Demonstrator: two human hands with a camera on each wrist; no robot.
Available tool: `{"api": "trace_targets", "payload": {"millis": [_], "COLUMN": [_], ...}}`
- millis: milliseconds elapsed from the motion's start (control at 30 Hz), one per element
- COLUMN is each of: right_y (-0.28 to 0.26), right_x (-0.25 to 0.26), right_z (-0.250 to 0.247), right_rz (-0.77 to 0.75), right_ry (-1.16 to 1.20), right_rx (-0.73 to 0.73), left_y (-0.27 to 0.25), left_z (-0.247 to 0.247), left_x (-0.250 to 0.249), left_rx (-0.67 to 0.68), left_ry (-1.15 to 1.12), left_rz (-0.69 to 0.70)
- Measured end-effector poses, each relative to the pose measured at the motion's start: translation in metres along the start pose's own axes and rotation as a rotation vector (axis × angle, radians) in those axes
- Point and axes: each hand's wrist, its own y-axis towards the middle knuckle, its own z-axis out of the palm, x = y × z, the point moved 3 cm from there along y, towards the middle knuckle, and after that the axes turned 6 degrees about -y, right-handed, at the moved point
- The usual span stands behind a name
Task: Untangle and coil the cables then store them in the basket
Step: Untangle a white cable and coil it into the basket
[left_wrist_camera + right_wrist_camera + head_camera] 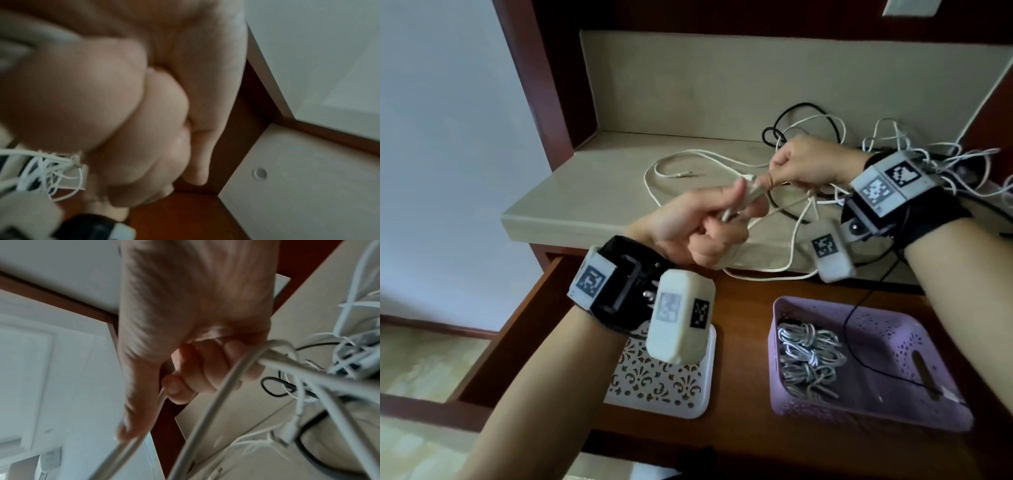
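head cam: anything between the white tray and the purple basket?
Nothing: in the head view only bare brown wood shows between the white tray and the purple basket. The coiled white cables lie inside the basket.

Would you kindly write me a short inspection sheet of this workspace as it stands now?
Surface: beige shelf above an open wooden drawer.
Job's things: purple basket holding coiled white cables.
Clutter: white lattice tray beside the basket.
Grippers: left hand and right hand both grip one white cable.
Cables: tangled pile, white and black, on the shelf.
Surroundings: pale wall.
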Motion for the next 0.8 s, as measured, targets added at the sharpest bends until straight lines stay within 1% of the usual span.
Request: {"api": "trace_targets", "payload": {"millis": [67,167,233,300,367,467,567,633,700,767,800], "right_y": [0.0,-0.001,-0.005,-0.009,-0.011,-0.013,-0.015,-0.017,-0.018,-0.019,-0.019], "right_x": [0.01,0.022,0.028,0.029,0.03,0.043,0.058,0.067,0.075,0.078,0.078], "right_z": [-0.01,-0.021,-0.028,-0.033,-0.037,-0.037,-0.034,-0.031,-0.026,-0.018,-0.014], "right_rz": [-0.031,-0.043,-0.084,-0.153,-0.205,-0.225,-0.22,-0.199,-0.187,-0.166,-0.15], "right_ry": [-0.004,0.22,0.271,0.269,0.293,0.31,0.268,0.154,0.045,0.028,0.045], "right_rx": [0.055,0.19,0.253,0.25,0.146,-0.089,-0.3,-0.414,-0.496,-0.538,-0.552], "left_y": [0.006,0.009,0.009,0.009,0.008,0.004,0.001,0.0,-0.001,-0.004,-0.005], "left_z": [-0.003,-0.001,0.0,0.0,0.001,0.001,-0.005,-0.009,-0.014,-0.017,-0.018], "left_x": [0.003,0.004,0.004,0.002,-0.003,-0.013,-0.017,-0.016,-0.017,-0.019,-0.02], "left_rx": [-0.116,-0.349,-0.53,-0.683,-0.791,-0.905,-1.062,-1.148,-1.218,-1.293,-1.295], "left_ry": [0.133,0.345,0.523,0.684,0.804,0.845,0.97,1.015,1.017,0.979,0.935], "left_rz": [-0.096,-0.176,-0.177,-0.106,-0.002,0.131,0.16,0.183,0.265,0.377,0.44]}}
